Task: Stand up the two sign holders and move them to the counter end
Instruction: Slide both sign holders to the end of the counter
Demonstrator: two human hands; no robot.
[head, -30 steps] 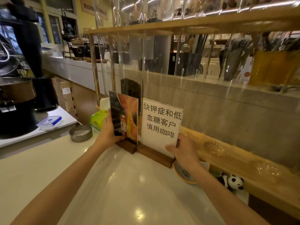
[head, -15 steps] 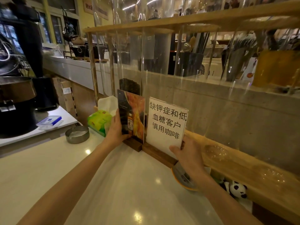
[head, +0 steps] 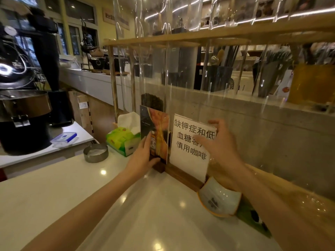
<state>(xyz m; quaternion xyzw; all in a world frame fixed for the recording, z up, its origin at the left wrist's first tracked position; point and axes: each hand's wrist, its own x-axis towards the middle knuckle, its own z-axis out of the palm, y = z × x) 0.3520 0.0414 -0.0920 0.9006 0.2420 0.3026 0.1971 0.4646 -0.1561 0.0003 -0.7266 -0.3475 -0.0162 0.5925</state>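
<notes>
Two sign holders stand upright side by side on wooden bases at the counter's far end, against the clear tube rack. The picture sign holder (head: pixel 157 124) shows a bottle on orange and black. The white sign holder (head: pixel 186 151) carries black Chinese text. My left hand (head: pixel 143 154) grips the picture sign holder at its lower left edge, thumb near the base. My right hand (head: pixel 219 144) hovers with fingers spread in front of the white sign's upper right part, hiding some text.
A green tissue box (head: pixel 120 140) and a round metal tin (head: pixel 95 153) sit left of the signs. A tilted bowl (head: pixel 220 198) and a panda toy (head: pixel 257 218) lie right of the bases. The wooden rack (head: pixel 181 39) of clear tubes and a concrete wall stand behind.
Both signs slid further back and left toward the tissue box. My right hand let go of the white sign's lower right edge and rose with fingers spread.
</notes>
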